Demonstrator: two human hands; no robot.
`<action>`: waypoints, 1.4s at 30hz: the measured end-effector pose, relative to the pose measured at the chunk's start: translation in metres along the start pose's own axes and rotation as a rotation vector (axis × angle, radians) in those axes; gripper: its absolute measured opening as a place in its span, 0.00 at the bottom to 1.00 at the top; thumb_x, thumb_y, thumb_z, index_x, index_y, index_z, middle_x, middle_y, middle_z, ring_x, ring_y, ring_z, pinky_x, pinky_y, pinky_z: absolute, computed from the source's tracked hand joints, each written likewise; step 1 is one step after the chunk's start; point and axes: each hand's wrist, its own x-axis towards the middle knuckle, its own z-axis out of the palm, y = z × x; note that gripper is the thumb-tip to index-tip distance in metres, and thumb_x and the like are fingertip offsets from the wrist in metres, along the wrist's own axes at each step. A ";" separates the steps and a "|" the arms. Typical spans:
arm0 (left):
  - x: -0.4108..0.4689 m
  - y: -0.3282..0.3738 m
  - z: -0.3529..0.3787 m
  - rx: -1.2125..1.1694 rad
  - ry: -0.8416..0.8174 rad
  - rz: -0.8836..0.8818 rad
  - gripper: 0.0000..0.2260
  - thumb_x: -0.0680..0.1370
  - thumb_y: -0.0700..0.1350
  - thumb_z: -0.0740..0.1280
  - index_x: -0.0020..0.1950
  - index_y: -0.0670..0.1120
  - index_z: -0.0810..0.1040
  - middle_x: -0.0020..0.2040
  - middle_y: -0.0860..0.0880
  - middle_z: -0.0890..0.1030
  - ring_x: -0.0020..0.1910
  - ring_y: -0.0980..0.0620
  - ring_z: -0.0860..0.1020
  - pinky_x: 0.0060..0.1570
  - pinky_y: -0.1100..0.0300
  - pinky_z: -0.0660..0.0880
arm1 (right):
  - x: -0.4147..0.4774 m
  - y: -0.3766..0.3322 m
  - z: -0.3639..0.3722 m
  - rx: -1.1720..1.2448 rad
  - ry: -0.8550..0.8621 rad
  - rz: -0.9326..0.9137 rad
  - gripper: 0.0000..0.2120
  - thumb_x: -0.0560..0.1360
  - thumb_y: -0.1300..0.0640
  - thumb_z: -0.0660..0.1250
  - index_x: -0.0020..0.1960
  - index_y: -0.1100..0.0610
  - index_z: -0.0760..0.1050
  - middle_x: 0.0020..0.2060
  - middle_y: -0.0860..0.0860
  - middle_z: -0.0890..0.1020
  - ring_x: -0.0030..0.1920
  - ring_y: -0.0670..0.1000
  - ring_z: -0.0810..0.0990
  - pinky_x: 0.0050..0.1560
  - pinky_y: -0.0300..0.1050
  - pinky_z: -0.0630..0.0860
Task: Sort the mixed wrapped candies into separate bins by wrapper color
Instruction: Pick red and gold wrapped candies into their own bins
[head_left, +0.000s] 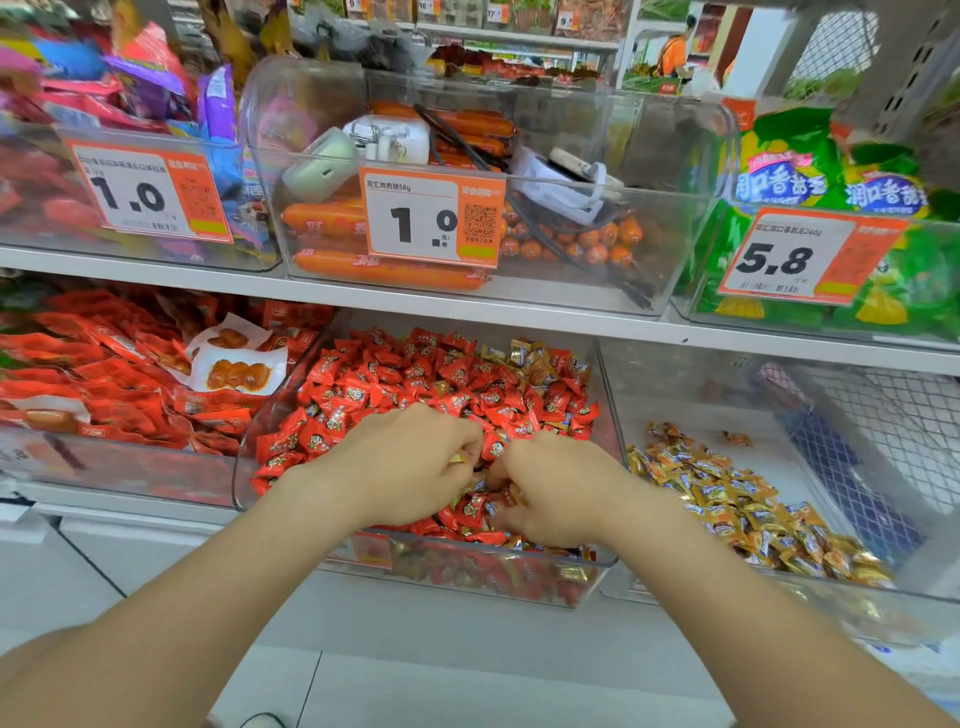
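Reaching into the clear plastic bin (519, 577) of red wrapped candies (415, 379), the left hand (410, 462) pinches a small gold wrapped candy (458, 458); the right hand (561, 488) curls its fingers, holding what I cannot tell; more gold wrapped candies (753, 512) lie in the next clear bin (691, 405).

At centre, red candies (415, 384) with small white-and-green print; gold candies (737, 499) with blue print at four o'clock; orange sausages (384, 273) at twelve; green bags (810, 171) at two; orange-and-white price tag (431, 218), black digits.
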 end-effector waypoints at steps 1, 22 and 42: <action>-0.001 0.000 0.000 0.018 0.001 0.002 0.03 0.78 0.52 0.63 0.48 0.56 0.77 0.41 0.57 0.79 0.43 0.51 0.77 0.41 0.54 0.75 | 0.001 -0.001 0.002 -0.014 -0.019 -0.003 0.14 0.77 0.45 0.70 0.59 0.50 0.82 0.48 0.50 0.84 0.54 0.58 0.83 0.50 0.55 0.82; 0.001 -0.005 0.004 0.140 -0.044 0.035 0.03 0.84 0.48 0.61 0.56 0.56 0.71 0.53 0.53 0.74 0.51 0.46 0.77 0.41 0.51 0.75 | -0.006 0.002 -0.010 0.279 0.240 0.080 0.23 0.85 0.42 0.59 0.36 0.53 0.71 0.26 0.51 0.74 0.29 0.52 0.72 0.36 0.52 0.73; 0.004 -0.004 0.011 0.104 -0.115 0.027 0.18 0.77 0.62 0.72 0.65 0.61 0.80 0.49 0.54 0.69 0.51 0.50 0.75 0.46 0.52 0.76 | 0.017 -0.006 0.003 -0.002 0.100 0.046 0.10 0.82 0.49 0.64 0.57 0.52 0.80 0.47 0.53 0.83 0.51 0.60 0.82 0.44 0.52 0.77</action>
